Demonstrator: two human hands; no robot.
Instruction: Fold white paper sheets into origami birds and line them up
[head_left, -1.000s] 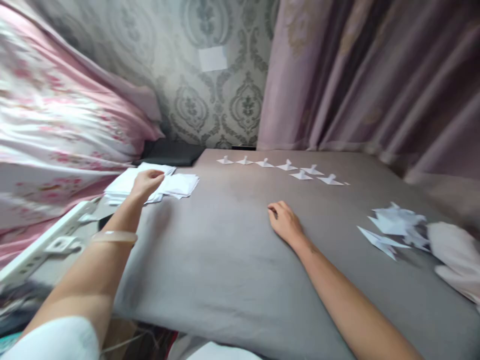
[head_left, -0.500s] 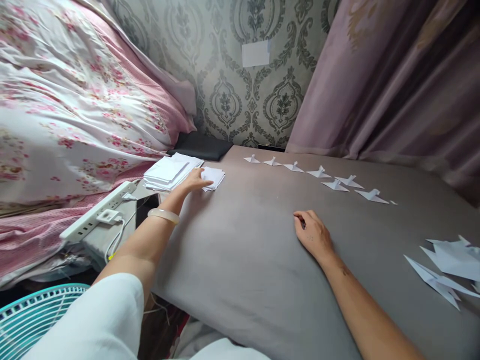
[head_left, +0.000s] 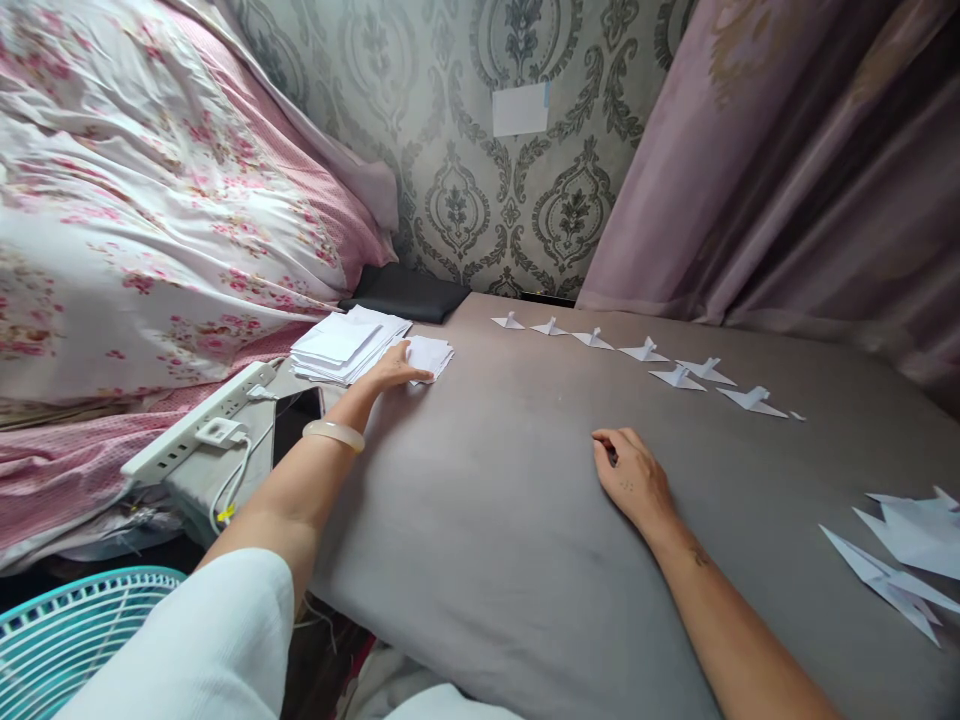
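My left hand (head_left: 396,368) reaches to a small stack of white square paper (head_left: 431,355), its thumb and forefinger spread apart at the near and left sides of the stack. I see no sheet lifted. Just left of that hand lies a larger pile of white paper (head_left: 341,340). My right hand (head_left: 630,475) rests on the grey-covered surface (head_left: 480,520) with its fingers loosely curled in, and nothing shows in them. Beyond it, several folded white paper birds (head_left: 645,350) stand in a line.
More folded paper pieces (head_left: 885,580) lie at the right edge. On the left are a power strip (head_left: 195,425) with cables, a phone (head_left: 294,420) and a turquoise fan (head_left: 82,640). A black flat item (head_left: 405,292) lies at the back, by the patterned wall (head_left: 457,200).
The whole view has shifted slightly. Both hands stay in nearly the same places, the left at the small paper stack and the right curled on the surface.
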